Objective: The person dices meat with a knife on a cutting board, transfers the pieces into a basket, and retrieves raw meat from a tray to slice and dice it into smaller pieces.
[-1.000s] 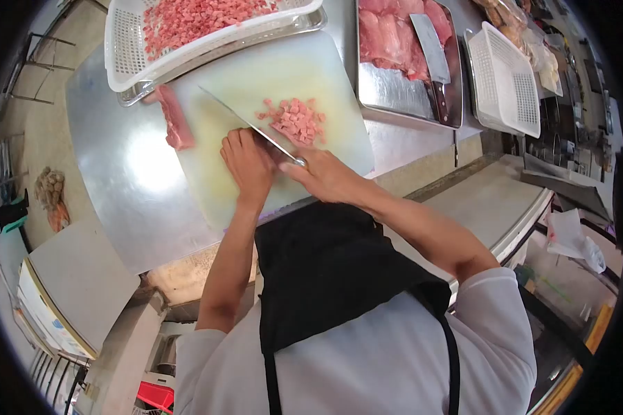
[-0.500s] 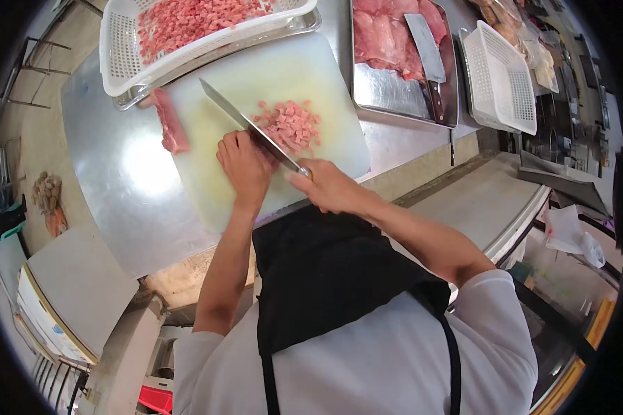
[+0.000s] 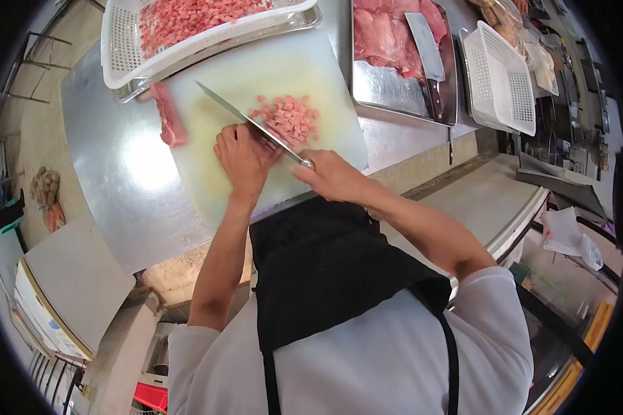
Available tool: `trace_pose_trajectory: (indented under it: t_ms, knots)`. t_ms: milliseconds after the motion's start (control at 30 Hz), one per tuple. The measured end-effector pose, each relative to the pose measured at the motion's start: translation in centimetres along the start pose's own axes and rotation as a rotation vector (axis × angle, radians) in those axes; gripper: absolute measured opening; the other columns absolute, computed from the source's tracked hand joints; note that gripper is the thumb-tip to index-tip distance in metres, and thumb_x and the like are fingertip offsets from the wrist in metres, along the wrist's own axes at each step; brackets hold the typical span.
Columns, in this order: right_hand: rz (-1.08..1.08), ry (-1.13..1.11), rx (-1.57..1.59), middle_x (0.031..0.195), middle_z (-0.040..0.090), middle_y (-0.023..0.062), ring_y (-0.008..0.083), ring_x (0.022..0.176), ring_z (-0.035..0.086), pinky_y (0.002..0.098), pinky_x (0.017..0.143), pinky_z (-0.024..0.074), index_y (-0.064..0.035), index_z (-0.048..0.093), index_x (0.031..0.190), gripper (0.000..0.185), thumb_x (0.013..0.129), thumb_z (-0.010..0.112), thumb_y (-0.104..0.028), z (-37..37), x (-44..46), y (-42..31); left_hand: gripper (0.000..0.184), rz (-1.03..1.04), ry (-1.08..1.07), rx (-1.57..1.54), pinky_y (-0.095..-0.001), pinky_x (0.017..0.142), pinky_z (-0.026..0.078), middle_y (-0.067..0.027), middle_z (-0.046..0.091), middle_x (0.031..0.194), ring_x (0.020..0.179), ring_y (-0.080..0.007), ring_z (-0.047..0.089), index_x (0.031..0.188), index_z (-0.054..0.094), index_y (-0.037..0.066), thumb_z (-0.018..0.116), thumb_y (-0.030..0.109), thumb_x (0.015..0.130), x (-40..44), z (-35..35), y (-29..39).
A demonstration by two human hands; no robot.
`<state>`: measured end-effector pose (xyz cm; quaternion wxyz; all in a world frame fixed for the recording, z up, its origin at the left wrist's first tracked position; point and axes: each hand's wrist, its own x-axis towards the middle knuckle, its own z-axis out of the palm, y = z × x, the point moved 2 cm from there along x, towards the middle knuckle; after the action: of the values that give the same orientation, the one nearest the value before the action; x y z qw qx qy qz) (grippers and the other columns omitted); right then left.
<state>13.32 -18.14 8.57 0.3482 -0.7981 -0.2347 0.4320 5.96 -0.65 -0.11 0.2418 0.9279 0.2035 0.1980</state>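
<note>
My right hand [image 3: 329, 174] is closed round the handle of a long knife [image 3: 246, 121], whose blade slants up and left across the cutting board [image 3: 211, 183]. Beside the blade, my left hand [image 3: 242, 158] presses with curled fingers on a piece of raw meat [image 3: 271, 146], which is mostly covered by the hand and knife. Beyond the blade lies a heap of diced meat [image 3: 291, 119]. A separate strip of meat [image 3: 167, 116] rests at the board's left edge.
Diced meat fills a white perforated basket [image 3: 128, 68] behind the board. To the right, a metal tray [image 3: 384, 88] holds meat slabs [image 3: 387, 34] and a cleaver [image 3: 426, 48]. A second white basket [image 3: 498, 83] stands farther right on the metal table [image 3: 124, 187].
The knife and both hands have shifted only slightly over the board. The blade lies a little flatter than before. The view has moved slightly.
</note>
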Motion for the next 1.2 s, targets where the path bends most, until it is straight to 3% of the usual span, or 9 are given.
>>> trace_pose_trajectory:
  t_ms: [133,200,367,533,567,833,967,1067,1200]
  knots:
    - [0.000,0.021,0.050,0.062,0.059,0.0111,0.0218,0.050,0.060,0.0382,0.052,0.0484,0.0032,0.065,0.108,0.045,0.105,0.058,-0.041,0.0,0.3,-0.6,0.050,0.017,0.007,-0.002,-0.0485,0.086,0.042,-0.0150,0.058,0.108,0.102,-0.0374,0.055,0.106,0.061,0.006,0.088,0.024,0.068,-0.5,-0.4,0.0]
    - [0.150,-0.075,0.024,0.072,0.067,0.0228,0.0341,0.061,0.069,0.0472,0.068,0.0553,0.0066,0.068,0.112,0.048,0.103,0.061,-0.040,-1.6,-0.6,-2.0,0.058,0.034,0.030,-0.009,-0.0488,0.085,0.043,-0.0159,0.059,0.107,0.101,-0.0382,0.055,0.105,0.061,0.006,0.093,0.028,0.062,0.4,-0.4,0.3]
    - [0.187,-0.051,0.189,0.077,0.068,0.0245,0.0332,0.061,0.069,0.0456,0.062,0.0560,0.0070,0.061,0.124,0.049,0.103,0.061,-0.038,0.6,-0.3,-1.1,0.053,-0.020,-0.015,0.071,-0.0497,0.089,0.043,-0.0155,0.059,0.109,0.103,-0.0375,0.056,0.105,0.064,0.007,0.090,0.030,0.066,0.2,0.1,0.0]
    - [0.203,-0.136,0.151,0.067,0.064,0.0215,0.0328,0.053,0.066,0.0460,0.052,0.0540,0.0017,0.060,0.111,0.049,0.106,0.055,-0.047,-0.2,-1.7,-2.5,0.046,0.005,0.034,0.005,-0.0508,0.090,0.042,-0.0171,0.058,0.107,0.104,-0.0394,0.055,0.100,0.062,0.004,0.086,0.029,0.071,0.2,0.5,-0.7]
    - [0.197,-0.116,0.236,0.055,0.056,0.0115,0.0211,0.039,0.057,0.0379,0.037,0.0447,0.0008,0.057,0.106,0.047,0.108,0.053,-0.046,-0.6,-3.1,-3.2,0.043,0.021,0.047,0.011,-0.0504,0.091,0.041,-0.0174,0.058,0.107,0.105,-0.0395,0.055,0.099,0.062,0.003,0.085,0.027,0.072,-0.2,0.9,-1.2]
    - [0.096,-0.024,0.298,0.057,0.056,0.0087,0.0156,0.039,0.054,0.0319,0.035,0.0414,0.0007,0.058,0.120,0.043,0.109,0.052,-0.040,1.0,0.8,-0.7,0.038,-0.013,-0.009,-0.066,-0.0498,0.092,0.041,-0.0182,0.056,0.108,0.101,-0.0395,0.053,0.101,0.060,0.002,0.080,0.016,0.072,-0.3,-0.6,0.2]
    - [-0.227,0.276,-0.075,0.079,0.067,0.0245,0.0414,0.076,0.071,0.0488,0.070,0.0567,-0.0001,0.056,0.135,0.055,0.107,0.056,-0.048,2.3,1.4,4.1,0.041,0.084,-0.023,-0.051,-0.0493,0.091,0.043,-0.0190,0.056,0.105,0.100,-0.0408,0.053,0.101,0.059,0.001,0.082,0.015,0.070,0.9,0.1,0.8]
    - [-0.081,0.112,0.034,0.093,0.069,0.0287,0.0510,0.094,0.067,0.0536,0.086,0.0532,-0.0008,0.061,0.130,0.057,0.105,0.057,-0.052,1.0,-0.6,1.9,0.043,0.122,-0.017,-0.070,-0.0492,0.090,0.044,-0.0198,0.056,0.102,0.098,-0.0411,0.054,0.100,0.058,0.000,0.084,0.018,0.070,1.1,-0.8,1.5]
    - [-0.091,0.145,0.020,0.084,0.068,0.0260,0.0420,0.082,0.069,0.0488,0.077,0.0534,0.0004,0.065,0.116,0.053,0.106,0.056,-0.050,0.1,-0.1,2.5,0.048,0.111,0.096,-0.164,-0.0489,0.084,0.043,-0.0178,0.057,0.099,0.096,-0.0399,0.054,0.100,0.059,0.003,0.088,0.027,0.070,0.1,-0.2,-0.4]
